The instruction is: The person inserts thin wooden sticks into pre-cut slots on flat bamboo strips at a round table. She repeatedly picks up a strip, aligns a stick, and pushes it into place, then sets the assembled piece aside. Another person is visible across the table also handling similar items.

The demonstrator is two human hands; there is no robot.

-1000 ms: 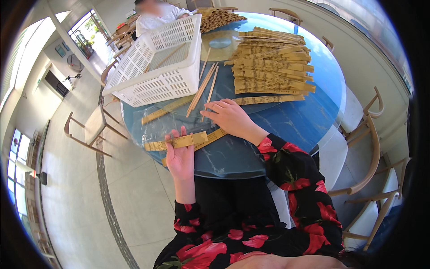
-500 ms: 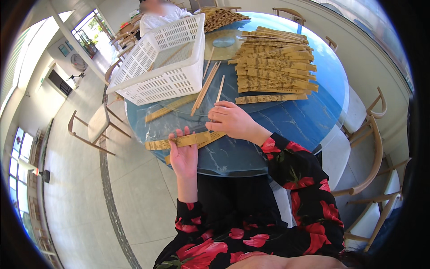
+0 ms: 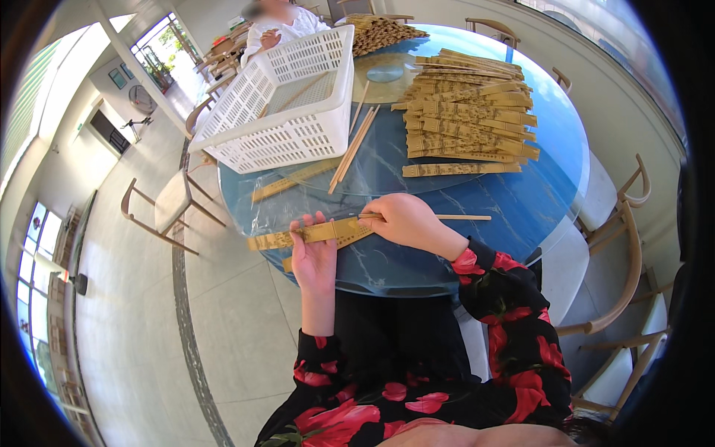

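My left hand [image 3: 316, 261] lies palm up, its thumb and fingers pinching a long yellow patterned paper chopstick sleeve [image 3: 269, 241]. In my right hand [image 3: 411, 222] are wooden chopsticks [image 3: 469, 217], lying nearly level with one end sticking out to the right. Their other end is at the right end of the sleeve; whether it is inside I cannot tell. Below the held sleeve, a second yellow sleeve [image 3: 351, 237] lies slanted near the table's front edge. Farther back rest another flat sleeve [image 3: 290, 183] and several loose chopsticks [image 3: 353, 153].
A white slotted plastic basket [image 3: 287, 140] stands on the blue round glass table [image 3: 372, 272], a few sticks inside. At the right is a big stack of yellow sleeves [image 3: 469, 112]; another pile [image 3: 383, 33] lies behind. A person [image 3: 287, 26] is across the table. Wooden chairs [image 3: 173, 201] surround it.
My right hand has turned and shifted slightly right, swinging the chopsticks from upright to nearly level against the sleeve's end. My left hand still holds the sleeve. The person opposite has raised a hand.
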